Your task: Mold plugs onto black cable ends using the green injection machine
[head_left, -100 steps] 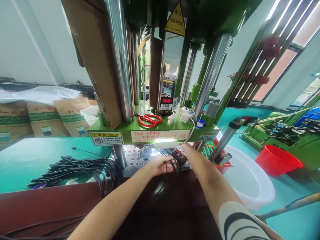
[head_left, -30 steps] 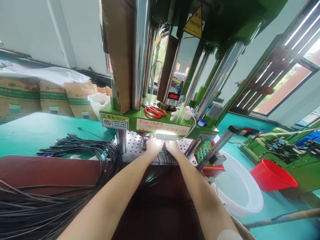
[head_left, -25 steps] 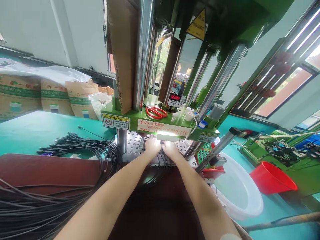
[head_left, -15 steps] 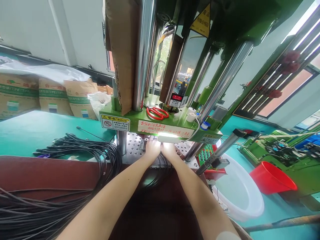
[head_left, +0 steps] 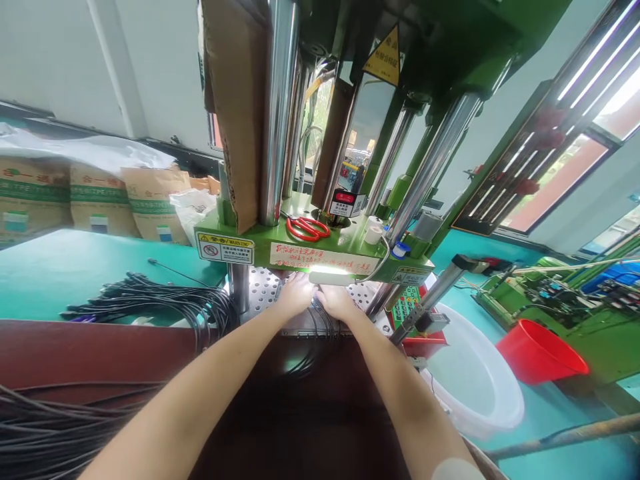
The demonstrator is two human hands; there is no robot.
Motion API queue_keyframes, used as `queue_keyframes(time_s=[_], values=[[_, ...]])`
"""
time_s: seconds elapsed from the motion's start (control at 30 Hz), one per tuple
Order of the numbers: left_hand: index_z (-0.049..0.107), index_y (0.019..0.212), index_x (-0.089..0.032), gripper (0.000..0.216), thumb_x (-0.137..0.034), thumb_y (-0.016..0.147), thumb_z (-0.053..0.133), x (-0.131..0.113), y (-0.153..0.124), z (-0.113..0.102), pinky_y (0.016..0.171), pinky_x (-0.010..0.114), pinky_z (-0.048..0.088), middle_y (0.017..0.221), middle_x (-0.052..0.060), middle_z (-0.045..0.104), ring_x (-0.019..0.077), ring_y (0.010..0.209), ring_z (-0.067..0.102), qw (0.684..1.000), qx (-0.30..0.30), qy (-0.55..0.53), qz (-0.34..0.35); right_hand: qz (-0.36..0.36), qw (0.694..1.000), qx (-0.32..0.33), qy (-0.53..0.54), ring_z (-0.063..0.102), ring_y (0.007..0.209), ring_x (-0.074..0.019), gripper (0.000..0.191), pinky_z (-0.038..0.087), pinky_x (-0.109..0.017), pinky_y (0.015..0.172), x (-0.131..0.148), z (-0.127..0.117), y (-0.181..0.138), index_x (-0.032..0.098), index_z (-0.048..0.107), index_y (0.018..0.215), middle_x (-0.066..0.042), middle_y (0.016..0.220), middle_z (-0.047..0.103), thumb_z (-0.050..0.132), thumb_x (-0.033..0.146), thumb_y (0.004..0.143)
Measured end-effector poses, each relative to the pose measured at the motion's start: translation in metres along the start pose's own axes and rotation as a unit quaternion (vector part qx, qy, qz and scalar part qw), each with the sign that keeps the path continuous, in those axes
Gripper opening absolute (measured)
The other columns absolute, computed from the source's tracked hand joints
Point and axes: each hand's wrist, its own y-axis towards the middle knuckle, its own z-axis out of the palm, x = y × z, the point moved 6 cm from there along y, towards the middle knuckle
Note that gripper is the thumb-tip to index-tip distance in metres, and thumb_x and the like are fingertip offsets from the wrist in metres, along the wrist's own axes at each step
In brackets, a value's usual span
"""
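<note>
Both my hands reach in under the green press plate (head_left: 240,233), into the bright light of a small white lamp (head_left: 330,279). My left hand (head_left: 296,295) is bent over the metal work surface, its fingers curled and partly lost in glare. Close beside it, my right hand (head_left: 336,301) has its fingers bent inward, with the tips partly behind the lamp. Thin black cables (head_left: 324,325) come out between and below the hands and hang over the front edge. What the fingertips hold is hidden. The perforated metal plate (head_left: 263,288) shows left of my hands.
Red-handled scissors (head_left: 307,229) lie on the press plate. A bundle of black cables (head_left: 150,297) rests on the green table at left, with more cables (head_left: 65,427) nearer. Steel columns flank my arms. At right stand a control panel (head_left: 407,305), white tub (head_left: 505,393) and red bucket (head_left: 543,353).
My hands have shifted slightly, the left one outward to the left, so the gap between them is wider and more cable shows. The whole view has turned a little.
</note>
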Motion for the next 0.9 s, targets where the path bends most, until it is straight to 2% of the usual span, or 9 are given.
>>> queue_keyframes(time_s=[0.17, 0.5, 0.63, 0.73, 0.9], values=[[0.057, 0.104, -0.018, 0.032, -0.035, 0.086, 0.037, 0.012, -0.009, 0.001, 0.099, 0.036, 0.028, 0.113, 0.008, 0.06, 0.0218, 0.115, 0.044, 0.997, 0.041, -0.017, 0.07, -0.032, 0.999, 0.025, 0.0, 0.052, 0.103, -0.0231, 0.04, 0.034, -0.035, 0.09, -0.002, 0.004, -0.004, 0.014, 0.052, 0.116, -0.013, 0.108, 0.061, 0.037, 0.039, 0.088], [0.055, 0.108, -0.016, 0.042, -0.043, 0.087, 0.031, 0.018, 0.002, 0.011, 0.093, 0.035, 0.034, 0.116, 0.012, 0.057, 0.0223, 0.111, 0.048, 0.996, 0.079, -0.03, 0.025, 0.008, 0.999, 0.044, -0.01, 0.052, 0.104, -0.022, 0.041, 0.032, -0.034, 0.094, -0.007, 0.012, 0.011, 0.015, 0.054, 0.114, -0.011, 0.108, 0.062, 0.032, 0.039, 0.09], [0.052, 0.113, -0.014, 0.049, -0.048, 0.086, 0.029, 0.026, -0.003, 0.003, 0.093, 0.036, 0.034, 0.117, 0.014, 0.056, 0.0231, 0.111, 0.048, 0.996, 0.085, -0.027, 0.009, 0.021, 0.999, 0.044, -0.019, 0.054, 0.1, -0.023, 0.041, 0.034, -0.035, 0.09, -0.013, 0.006, 0.002, 0.014, 0.058, 0.106, -0.012, 0.102, 0.064, 0.028, 0.038, 0.091], [0.047, 0.119, -0.017, 0.05, -0.049, 0.086, 0.028, 0.033, -0.011, -0.002, 0.094, 0.035, 0.033, 0.125, 0.011, 0.05, 0.0221, 0.115, 0.045, 0.994, 0.104, -0.038, 0.024, 0.016, 0.999, 0.046, -0.024, 0.054, 0.1, -0.0228, 0.038, 0.033, -0.035, 0.091, -0.017, 0.002, -0.007, 0.013, 0.06, 0.101, -0.012, 0.102, 0.064, 0.03, 0.035, 0.091], [0.045, 0.122, -0.019, 0.047, -0.046, 0.087, 0.027, 0.037, -0.015, 0.005, 0.096, 0.037, 0.031, 0.13, 0.01, 0.047, 0.0218, 0.118, 0.042, 0.992, 0.119, -0.045, 0.02, 0.015, 0.998, 0.054, -0.02, 0.054, 0.099, -0.023, 0.036, 0.034, -0.034, 0.089, -0.02, 0.003, -0.007, 0.014, 0.06, 0.099, -0.012, 0.102, 0.064, 0.031, 0.035, 0.091]])
